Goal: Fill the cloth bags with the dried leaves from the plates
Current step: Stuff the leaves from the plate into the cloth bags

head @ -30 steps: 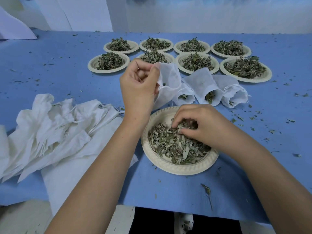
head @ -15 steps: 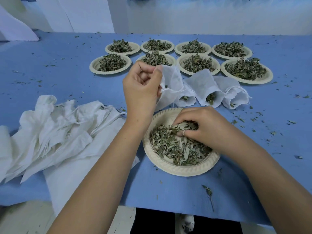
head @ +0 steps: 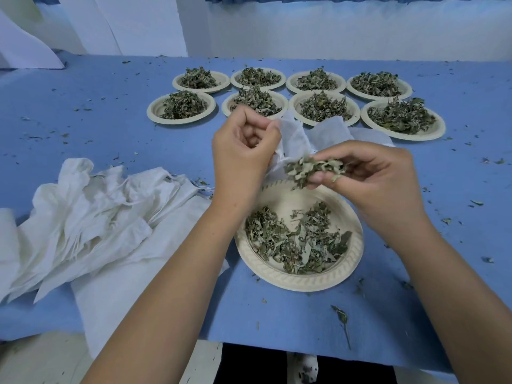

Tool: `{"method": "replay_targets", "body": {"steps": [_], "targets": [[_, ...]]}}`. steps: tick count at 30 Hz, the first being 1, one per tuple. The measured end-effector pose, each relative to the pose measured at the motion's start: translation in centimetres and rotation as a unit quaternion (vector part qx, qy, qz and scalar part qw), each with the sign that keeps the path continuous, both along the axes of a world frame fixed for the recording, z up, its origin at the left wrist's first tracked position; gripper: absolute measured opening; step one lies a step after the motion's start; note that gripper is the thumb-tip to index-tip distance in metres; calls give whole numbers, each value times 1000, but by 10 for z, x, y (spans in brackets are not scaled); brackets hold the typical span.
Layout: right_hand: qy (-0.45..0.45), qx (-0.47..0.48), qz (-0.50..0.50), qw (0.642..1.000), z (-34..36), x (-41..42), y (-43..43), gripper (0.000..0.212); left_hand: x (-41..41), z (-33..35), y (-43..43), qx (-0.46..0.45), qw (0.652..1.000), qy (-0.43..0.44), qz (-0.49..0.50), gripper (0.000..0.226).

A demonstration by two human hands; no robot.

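Blue table [head: 110, 139] covered in leaf crumbs [head: 477, 202], white wall [head: 332, 31] behind; left hand [head: 243, 153] pinches cloth bag [head: 294, 137], right hand [head: 376, 178] grips leaves [head: 310, 169].

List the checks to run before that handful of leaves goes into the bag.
1. Left hand grips the cloth bag: ok.
2. Bag mouth open and facing the handful: cannot tell, the hands hide it.
3. Right hand pinches the handful of leaves: ok, though some bits hang loose.
4. Handful held above the near plate to catch drops: ok, over its far rim.
5. Room left in the bag: cannot tell.
6. More leaves on the near plate for later handfuls: ok.
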State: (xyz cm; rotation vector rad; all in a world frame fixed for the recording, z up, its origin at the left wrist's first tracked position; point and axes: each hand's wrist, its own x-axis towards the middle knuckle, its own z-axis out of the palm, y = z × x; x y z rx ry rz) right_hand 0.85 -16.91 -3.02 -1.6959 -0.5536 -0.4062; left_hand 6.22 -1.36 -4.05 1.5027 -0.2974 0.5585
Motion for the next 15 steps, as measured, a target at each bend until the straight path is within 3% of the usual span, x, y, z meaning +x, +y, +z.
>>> {"method": "replay_targets", "body": {"steps": [4, 15], "targets": [[-28, 47, -40, 998, -1, 1, 1, 35, -1, -3, -3, 44, 998, -1, -43, 28], [0, -23, -139, 990, -15, 7, 2, 40, -6, -5, -7, 61, 990, -10, -125, 20]]}}
